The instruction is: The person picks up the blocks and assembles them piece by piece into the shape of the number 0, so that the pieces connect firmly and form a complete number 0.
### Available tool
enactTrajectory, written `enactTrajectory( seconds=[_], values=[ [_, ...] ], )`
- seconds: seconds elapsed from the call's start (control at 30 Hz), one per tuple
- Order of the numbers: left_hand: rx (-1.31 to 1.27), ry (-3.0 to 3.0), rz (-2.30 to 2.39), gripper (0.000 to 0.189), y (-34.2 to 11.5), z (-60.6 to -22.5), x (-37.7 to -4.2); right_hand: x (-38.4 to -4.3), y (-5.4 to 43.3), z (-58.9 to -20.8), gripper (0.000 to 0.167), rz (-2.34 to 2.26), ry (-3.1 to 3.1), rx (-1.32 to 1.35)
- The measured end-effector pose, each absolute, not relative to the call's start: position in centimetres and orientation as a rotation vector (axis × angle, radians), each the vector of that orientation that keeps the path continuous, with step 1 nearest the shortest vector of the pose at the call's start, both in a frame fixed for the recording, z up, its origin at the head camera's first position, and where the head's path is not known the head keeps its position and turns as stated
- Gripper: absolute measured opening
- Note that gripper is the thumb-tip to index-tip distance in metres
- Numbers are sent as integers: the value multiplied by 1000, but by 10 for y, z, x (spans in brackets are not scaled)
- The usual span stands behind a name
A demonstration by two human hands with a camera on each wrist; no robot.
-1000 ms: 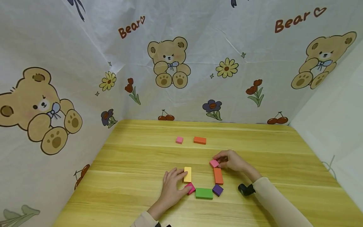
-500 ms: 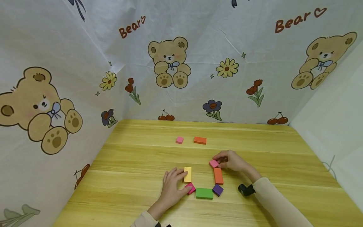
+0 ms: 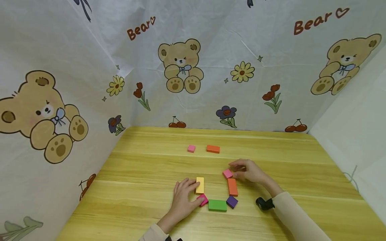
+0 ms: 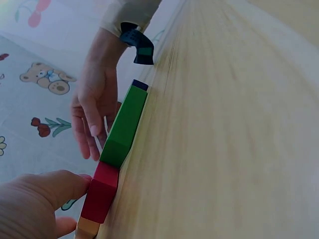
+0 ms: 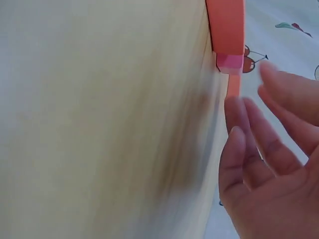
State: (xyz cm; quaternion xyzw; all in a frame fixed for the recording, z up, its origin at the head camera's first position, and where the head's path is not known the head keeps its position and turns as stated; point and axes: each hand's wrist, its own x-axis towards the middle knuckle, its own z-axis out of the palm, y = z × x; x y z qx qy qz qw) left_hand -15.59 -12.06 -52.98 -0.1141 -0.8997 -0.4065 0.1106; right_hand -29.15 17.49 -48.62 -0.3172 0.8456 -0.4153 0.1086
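Observation:
In the head view my left hand rests at the yellow block and the magenta block, a fingertip on the yellow one and the thumb against the magenta one. The left wrist view shows that thumb at the side of the magenta block. Just right of the small pink block is my right hand, its thumb and fingers spread with nothing held. An orange block, a purple block and a green block continue the U-shaped row between the hands.
Farther back on the wooden table lie another pink block and another orange block. A bear-printed cloth rises along the back and left edges. A black strap piece hangs at the right wrist.
My right fingers have parted from the small pink block, and that hand has shifted slightly right. The left hand and the other blocks keep their places.

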Motion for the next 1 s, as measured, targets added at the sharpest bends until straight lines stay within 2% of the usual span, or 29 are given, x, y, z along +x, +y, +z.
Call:
enactTrajectory(
  seconds=[0.23, 0.5, 1.0],
  values=[
    [-338, -2642, -1184, 51, -119, -529, -157, -266, 177, -483, 45, -1318, 2570, -878],
    [-337, -2639, -1186, 52, -119, -528, -157, -236, 179, -491, 57, -1288, 2636, -932],
    [-326, -2668, -1166, 53, -120, -530, -157, -221, 174, -512, 72, -1232, 2645, -880]
  ],
)
